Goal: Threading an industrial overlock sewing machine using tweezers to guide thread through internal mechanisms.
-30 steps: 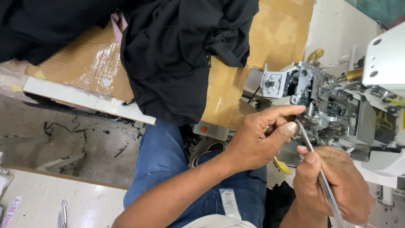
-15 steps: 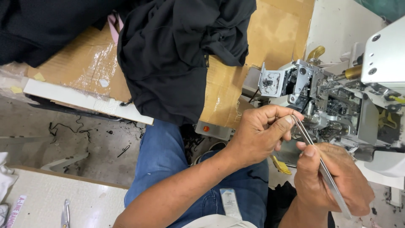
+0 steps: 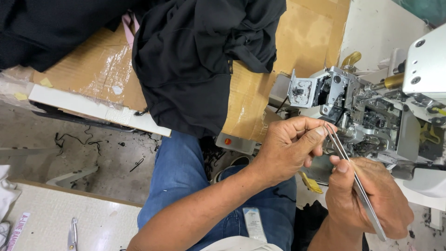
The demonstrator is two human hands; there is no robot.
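With the overlock sewing machine (image 3: 371,111) opened and its looper area exposed, the right hand (image 3: 367,200) gripped steel tweezers (image 3: 353,179) aimed inside while the left hand (image 3: 290,148) pinched near their tips, threading seemingly unfinished, black fabric (image 3: 200,60) waiting on the tabletop (image 3: 93,69).

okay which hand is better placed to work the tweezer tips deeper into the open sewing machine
Right, probably. The right hand already grips the metal tweezers, whose tips sit at the sewing machine mechanism. The left hand pinches beside those tips, so it looks better suited to steadying.
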